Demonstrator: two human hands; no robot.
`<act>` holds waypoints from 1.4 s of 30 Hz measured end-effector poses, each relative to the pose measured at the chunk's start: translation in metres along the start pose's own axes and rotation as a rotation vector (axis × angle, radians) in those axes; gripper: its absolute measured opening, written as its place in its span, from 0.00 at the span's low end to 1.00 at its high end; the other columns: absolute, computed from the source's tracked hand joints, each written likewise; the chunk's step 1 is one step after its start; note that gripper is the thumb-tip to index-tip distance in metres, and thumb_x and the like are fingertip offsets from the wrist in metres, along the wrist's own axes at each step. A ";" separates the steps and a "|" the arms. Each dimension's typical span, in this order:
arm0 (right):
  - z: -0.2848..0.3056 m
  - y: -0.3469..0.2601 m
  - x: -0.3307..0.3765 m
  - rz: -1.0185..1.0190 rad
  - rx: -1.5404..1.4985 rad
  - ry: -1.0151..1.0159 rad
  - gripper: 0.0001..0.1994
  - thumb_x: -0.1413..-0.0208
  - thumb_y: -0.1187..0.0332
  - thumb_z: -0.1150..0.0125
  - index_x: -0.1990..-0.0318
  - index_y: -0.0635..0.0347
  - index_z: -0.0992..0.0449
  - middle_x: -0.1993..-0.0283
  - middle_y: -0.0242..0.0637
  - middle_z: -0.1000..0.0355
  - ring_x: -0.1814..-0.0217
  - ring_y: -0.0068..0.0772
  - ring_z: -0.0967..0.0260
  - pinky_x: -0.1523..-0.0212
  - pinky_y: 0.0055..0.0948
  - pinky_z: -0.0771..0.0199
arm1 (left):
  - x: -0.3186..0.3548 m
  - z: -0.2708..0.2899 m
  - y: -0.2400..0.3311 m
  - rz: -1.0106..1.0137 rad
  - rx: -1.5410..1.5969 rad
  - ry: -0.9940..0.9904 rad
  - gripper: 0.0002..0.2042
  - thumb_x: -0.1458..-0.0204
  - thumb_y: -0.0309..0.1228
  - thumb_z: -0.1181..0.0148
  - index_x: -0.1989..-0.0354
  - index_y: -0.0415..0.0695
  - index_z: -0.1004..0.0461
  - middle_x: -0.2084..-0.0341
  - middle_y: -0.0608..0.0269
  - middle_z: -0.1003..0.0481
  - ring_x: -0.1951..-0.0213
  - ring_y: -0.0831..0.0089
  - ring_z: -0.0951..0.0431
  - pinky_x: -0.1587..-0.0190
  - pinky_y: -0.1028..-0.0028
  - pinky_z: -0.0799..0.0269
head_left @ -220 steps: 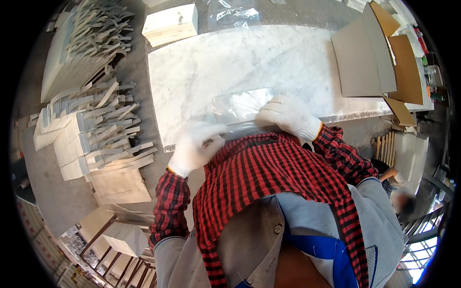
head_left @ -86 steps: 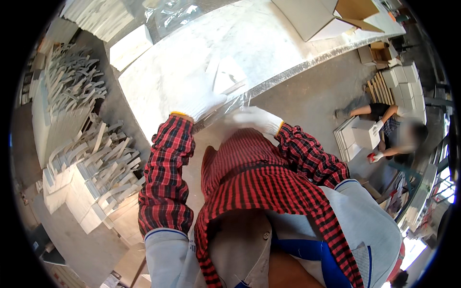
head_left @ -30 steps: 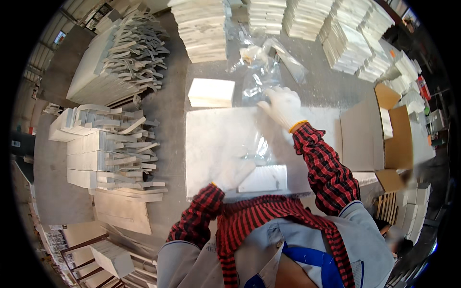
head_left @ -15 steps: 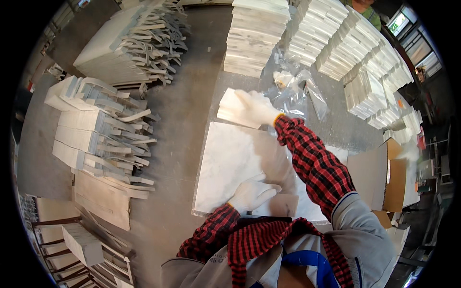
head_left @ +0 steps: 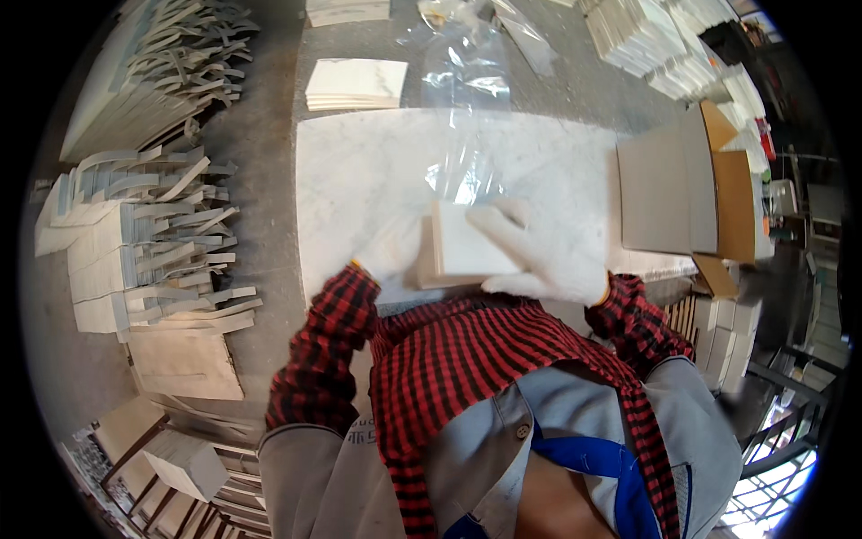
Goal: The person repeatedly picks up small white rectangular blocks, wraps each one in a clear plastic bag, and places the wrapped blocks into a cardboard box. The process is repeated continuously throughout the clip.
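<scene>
A white marble tile stack [head_left: 476, 242] stands near the front edge of the pale marble slab [head_left: 337, 162]. My right hand [head_left: 552, 256], in a white glove, grips it from the right, with the thumb on the near side and fingers over the top. My left hand [head_left: 393, 247], also gloved, is at the stack's left side; its fingers blur into the white slab, so their hold is unclear. Beyond the tiles a clear plastic bag [head_left: 467, 90] lies stretched over the slab. Further left, a low pile of thin marble tiles [head_left: 355, 85] rests behind the slab.
An open cardboard box [head_left: 669, 189] stands at the slab's right end. Tall tile stacks [head_left: 633, 36] rise at the far right. Along the left are strapped piles of tiles [head_left: 99, 256] with loose strips sticking out. A slatted rack [head_left: 171, 490] is at the lower left.
My right hand has come back from the far tile pile and now grips a tile stack close to me. The view has shifted, and the plastic bag now stretches over the slab.
</scene>
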State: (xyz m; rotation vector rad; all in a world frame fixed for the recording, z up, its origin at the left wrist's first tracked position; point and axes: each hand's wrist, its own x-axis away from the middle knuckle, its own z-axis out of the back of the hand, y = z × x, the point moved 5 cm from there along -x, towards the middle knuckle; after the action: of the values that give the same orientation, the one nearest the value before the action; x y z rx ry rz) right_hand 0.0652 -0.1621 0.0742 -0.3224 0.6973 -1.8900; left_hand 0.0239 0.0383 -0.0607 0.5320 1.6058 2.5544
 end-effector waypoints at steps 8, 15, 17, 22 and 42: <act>-0.058 0.000 0.009 -0.003 0.278 0.017 0.34 0.54 0.57 0.25 0.37 0.45 0.29 0.46 0.45 0.31 0.44 0.51 0.30 0.44 0.48 0.29 | -0.007 -0.007 0.012 0.069 0.598 -0.236 0.40 0.26 0.58 0.75 0.28 0.31 0.38 0.32 0.45 0.31 0.31 0.63 0.31 0.28 0.68 0.40; -0.064 0.004 0.005 -0.076 0.275 -0.113 0.38 0.55 0.54 0.24 0.34 0.49 0.30 0.40 0.48 0.33 0.37 0.56 0.35 0.38 0.51 0.32 | -0.007 -0.008 0.014 0.075 0.560 -0.206 0.33 0.27 0.52 0.64 0.27 0.35 0.38 0.33 0.47 0.29 0.31 0.66 0.30 0.29 0.68 0.39; -0.054 0.001 0.005 -0.052 0.231 -0.094 0.40 0.56 0.56 0.23 0.32 0.49 0.32 0.38 0.48 0.34 0.36 0.56 0.35 0.36 0.51 0.32 | -0.017 0.000 0.017 -0.077 0.249 -0.178 0.33 0.31 0.47 0.48 0.25 0.37 0.40 0.35 0.48 0.27 0.32 0.66 0.29 0.31 0.68 0.37; -0.040 0.017 0.026 -0.074 0.354 0.012 0.48 0.63 0.60 0.19 0.29 0.44 0.36 0.44 0.46 0.32 0.43 0.53 0.31 0.42 0.49 0.27 | 0.044 0.009 0.098 -0.328 -0.417 0.018 0.48 0.59 0.35 0.24 0.26 0.38 0.41 0.39 0.47 0.26 0.36 0.55 0.26 0.33 0.64 0.34; -0.016 0.130 0.029 -0.685 -0.530 0.378 0.35 0.34 0.51 0.36 0.28 0.65 0.36 0.38 0.47 0.26 0.44 0.38 0.24 0.44 0.34 0.24 | -0.125 0.067 0.023 0.023 -0.062 0.337 0.17 0.42 0.41 0.33 0.54 0.40 0.25 0.63 0.63 0.23 0.60 0.74 0.22 0.57 0.71 0.25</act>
State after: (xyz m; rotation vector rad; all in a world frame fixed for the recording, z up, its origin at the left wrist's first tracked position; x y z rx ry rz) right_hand 0.1419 -0.2205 -0.0191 -0.6028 1.4968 -2.4155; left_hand 0.1659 0.0548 -0.0449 0.1170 1.6105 2.8197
